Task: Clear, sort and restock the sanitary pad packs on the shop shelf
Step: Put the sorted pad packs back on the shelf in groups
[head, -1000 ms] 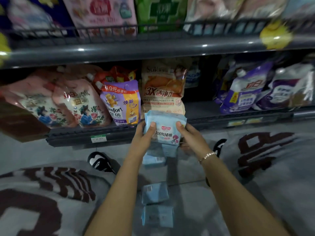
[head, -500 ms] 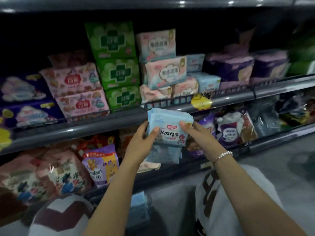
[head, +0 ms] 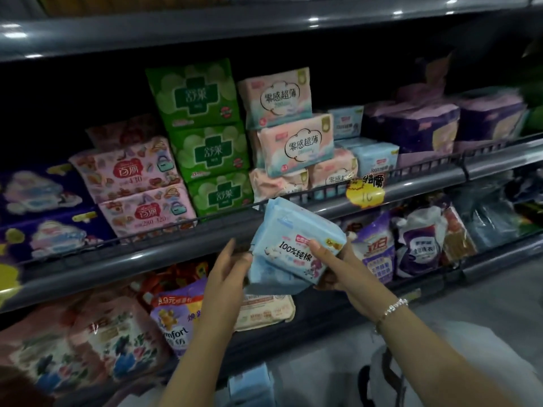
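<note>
Both hands held a small stack of light blue pad packs (head: 296, 245) in the air, just in front of the shelf's wire front rail (head: 329, 190). The left hand (head: 227, 270) cupped the stack's left edge, fingers curled behind it; the right hand (head: 335, 268) gripped the right side, thumb across the top pack's face. Behind the rail, matching blue packs (head: 373, 158) stood between pink packs (head: 296, 145) and purple packs (head: 417, 127), with dark open room above them.
</note>
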Action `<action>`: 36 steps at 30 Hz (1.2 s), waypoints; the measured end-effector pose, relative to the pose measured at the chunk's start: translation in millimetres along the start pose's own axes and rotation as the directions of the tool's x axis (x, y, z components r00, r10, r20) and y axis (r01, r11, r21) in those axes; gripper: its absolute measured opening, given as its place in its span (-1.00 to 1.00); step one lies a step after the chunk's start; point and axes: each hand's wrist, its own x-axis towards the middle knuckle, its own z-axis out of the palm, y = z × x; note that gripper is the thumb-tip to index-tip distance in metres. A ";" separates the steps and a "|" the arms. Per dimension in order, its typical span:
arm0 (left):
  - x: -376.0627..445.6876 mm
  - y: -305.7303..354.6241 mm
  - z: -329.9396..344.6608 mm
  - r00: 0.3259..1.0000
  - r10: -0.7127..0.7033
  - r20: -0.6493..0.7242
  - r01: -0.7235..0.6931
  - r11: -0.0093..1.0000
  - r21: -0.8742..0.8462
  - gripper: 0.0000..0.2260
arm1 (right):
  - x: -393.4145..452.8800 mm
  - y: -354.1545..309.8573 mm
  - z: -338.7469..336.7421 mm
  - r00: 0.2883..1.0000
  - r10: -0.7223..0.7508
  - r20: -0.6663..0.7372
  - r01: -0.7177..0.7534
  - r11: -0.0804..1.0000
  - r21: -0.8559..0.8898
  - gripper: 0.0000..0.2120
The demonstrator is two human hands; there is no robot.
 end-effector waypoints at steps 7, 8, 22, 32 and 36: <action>2.7 -18.5 -10.1 0.994 -0.101 -0.032 0.103 0.992 0.071 -0.61 | -4.8 9.7 15.3 0.996 -0.088 -0.003 0.088 0.989 0.115 -0.39; 3.2 -19.0 -8.5 0.994 -0.103 -0.029 0.105 0.992 0.067 -0.63 | -4.9 10.5 16.4 0.995 -0.103 -0.010 0.103 0.988 0.118 -0.35; 11.9 -19.8 -5.7 0.928 -0.328 -0.176 0.258 0.908 -0.331 -0.60 | -13.4 20.9 24.8 0.991 -0.121 -0.050 0.125 0.986 0.107 0.10; 17.0 -35.0 -11.0 0.953 -0.303 -0.011 0.258 0.832 -0.491 -0.67 | -6.5 11.9 9.4 0.989 -0.005 -0.150 0.055 0.943 0.329 -0.20; 11.7 -30.9 -15.2 0.976 -0.135 0.168 0.193 0.897 -0.399 -0.47 | -4.5 6.7 4.9 0.995 0.009 -0.100 0.032 0.918 0.394 -0.33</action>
